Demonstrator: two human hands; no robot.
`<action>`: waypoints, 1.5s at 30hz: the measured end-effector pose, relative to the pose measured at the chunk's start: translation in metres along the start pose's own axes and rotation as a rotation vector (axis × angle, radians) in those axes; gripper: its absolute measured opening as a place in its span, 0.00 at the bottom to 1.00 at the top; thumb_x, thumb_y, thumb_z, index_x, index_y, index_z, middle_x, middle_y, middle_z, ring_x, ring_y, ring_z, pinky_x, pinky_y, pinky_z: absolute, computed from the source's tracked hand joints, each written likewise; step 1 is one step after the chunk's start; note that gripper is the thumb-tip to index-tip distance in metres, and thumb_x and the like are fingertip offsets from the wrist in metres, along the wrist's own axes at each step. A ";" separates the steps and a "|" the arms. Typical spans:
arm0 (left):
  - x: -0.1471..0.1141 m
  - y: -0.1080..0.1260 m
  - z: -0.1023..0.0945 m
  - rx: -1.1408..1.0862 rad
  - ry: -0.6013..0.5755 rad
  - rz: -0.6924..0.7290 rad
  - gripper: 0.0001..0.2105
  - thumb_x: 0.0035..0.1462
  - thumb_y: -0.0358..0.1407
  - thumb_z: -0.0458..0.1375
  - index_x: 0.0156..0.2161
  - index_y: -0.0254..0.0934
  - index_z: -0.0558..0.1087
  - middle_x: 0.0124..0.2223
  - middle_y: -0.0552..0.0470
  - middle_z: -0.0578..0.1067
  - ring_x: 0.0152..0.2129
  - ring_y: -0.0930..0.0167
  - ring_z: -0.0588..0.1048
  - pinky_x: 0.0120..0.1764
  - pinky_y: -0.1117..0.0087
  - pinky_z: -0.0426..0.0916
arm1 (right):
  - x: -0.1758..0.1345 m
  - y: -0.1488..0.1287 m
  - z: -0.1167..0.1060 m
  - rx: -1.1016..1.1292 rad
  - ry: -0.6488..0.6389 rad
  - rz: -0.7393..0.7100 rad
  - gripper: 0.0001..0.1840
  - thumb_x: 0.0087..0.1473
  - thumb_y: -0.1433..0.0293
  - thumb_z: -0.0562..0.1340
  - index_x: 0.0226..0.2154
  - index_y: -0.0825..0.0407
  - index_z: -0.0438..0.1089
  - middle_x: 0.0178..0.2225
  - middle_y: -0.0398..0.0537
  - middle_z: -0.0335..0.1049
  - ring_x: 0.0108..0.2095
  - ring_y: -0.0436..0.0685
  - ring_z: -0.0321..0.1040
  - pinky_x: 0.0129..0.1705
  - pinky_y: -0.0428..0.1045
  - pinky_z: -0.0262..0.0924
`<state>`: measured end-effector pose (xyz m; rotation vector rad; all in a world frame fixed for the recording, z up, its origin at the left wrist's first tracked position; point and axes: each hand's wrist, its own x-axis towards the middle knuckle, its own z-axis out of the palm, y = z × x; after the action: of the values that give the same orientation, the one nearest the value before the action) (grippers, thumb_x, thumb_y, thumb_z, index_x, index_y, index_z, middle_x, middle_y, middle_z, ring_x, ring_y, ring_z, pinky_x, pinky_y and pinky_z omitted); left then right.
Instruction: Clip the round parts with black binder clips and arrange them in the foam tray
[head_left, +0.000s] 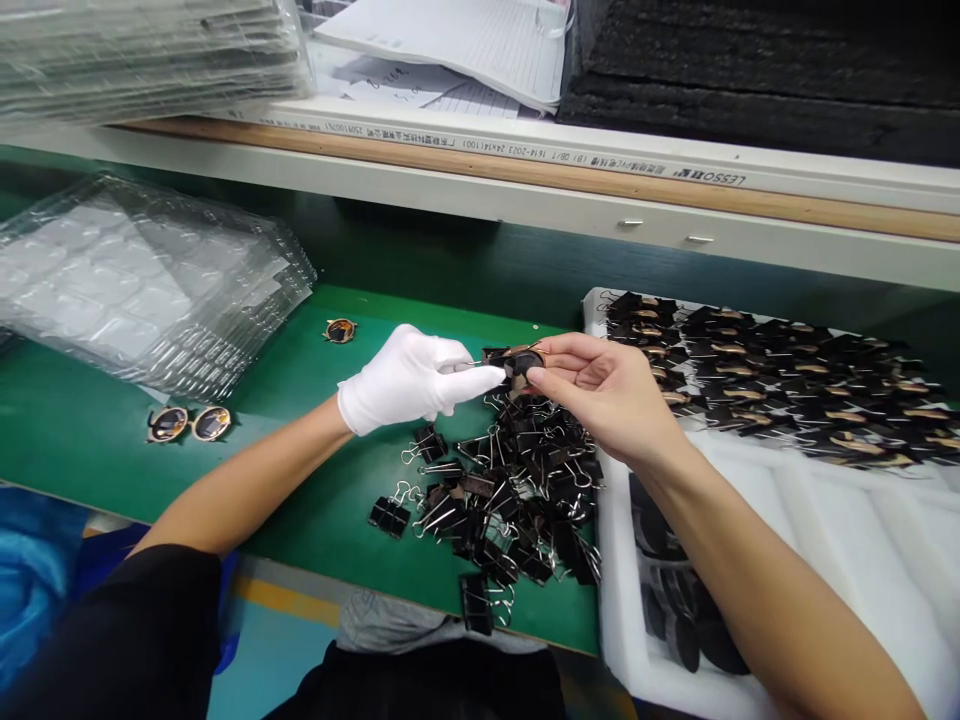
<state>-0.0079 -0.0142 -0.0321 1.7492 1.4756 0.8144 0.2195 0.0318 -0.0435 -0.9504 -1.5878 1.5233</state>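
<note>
My left hand (412, 380), in a white glove, pinches the wire handles of a black binder clip (495, 356) between thumb and fingers. The clip meets a round, dark, gold-rimmed piece (526, 362), which my bare right hand (607, 395) grips between thumb and fingertips. Whether the clip's jaws are closed on the piece is hidden by my fingers. Below both hands lies a heap of black binder clips (517, 490) with silver wire handles. Similar gold-rimmed round pieces rest on the green table: one lone piece (340, 331) and a pair (189, 424) farther left.
A white foam tray (780, 480) on the right bears rows of clipped pieces (780, 370) and dark, flat, rounded parts (675, 590). Clear plastic trays (142, 280) are stacked at left. A shelf edge (480, 165) crosses behind, with papers (457, 45) and black sheets (757, 75) above.
</note>
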 end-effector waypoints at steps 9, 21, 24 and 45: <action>0.003 0.001 -0.003 -0.202 -0.070 -0.049 0.23 0.62 0.56 0.57 0.33 0.36 0.74 0.24 0.53 0.77 0.17 0.73 0.75 0.23 0.74 0.69 | -0.004 -0.003 0.005 -0.038 0.078 -0.080 0.17 0.48 0.62 0.76 0.39 0.50 0.76 0.40 0.50 0.80 0.40 0.58 0.79 0.50 0.57 0.76; -0.004 -0.010 -0.014 0.835 -0.887 -0.186 0.23 0.61 0.49 0.53 0.19 0.38 0.70 0.19 0.48 0.75 0.16 0.67 0.70 0.27 0.66 0.62 | 0.000 -0.004 0.001 0.302 0.285 0.045 0.15 0.42 0.62 0.79 0.34 0.47 0.81 0.36 0.44 0.75 0.34 0.49 0.71 0.32 0.42 0.70; 0.002 -0.016 -0.016 0.690 -0.901 -0.156 0.16 0.57 0.40 0.55 0.19 0.38 0.67 0.20 0.52 0.77 0.18 0.69 0.71 0.26 0.68 0.61 | 0.000 -0.002 0.003 0.255 0.249 0.111 0.19 0.38 0.58 0.81 0.33 0.46 0.82 0.34 0.44 0.75 0.32 0.48 0.68 0.29 0.38 0.65; -0.013 0.006 0.012 0.098 0.040 0.010 0.20 0.64 0.56 0.54 0.47 0.42 0.71 0.37 0.55 0.79 0.34 0.70 0.78 0.38 0.69 0.69 | -0.017 0.009 0.006 0.009 -0.132 0.036 0.14 0.53 0.57 0.74 0.43 0.39 0.82 0.44 0.46 0.80 0.47 0.56 0.74 0.49 0.43 0.69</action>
<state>0.0038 -0.0289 -0.0340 1.8234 1.5577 0.7979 0.2222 0.0137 -0.0525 -0.8935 -1.6617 1.6458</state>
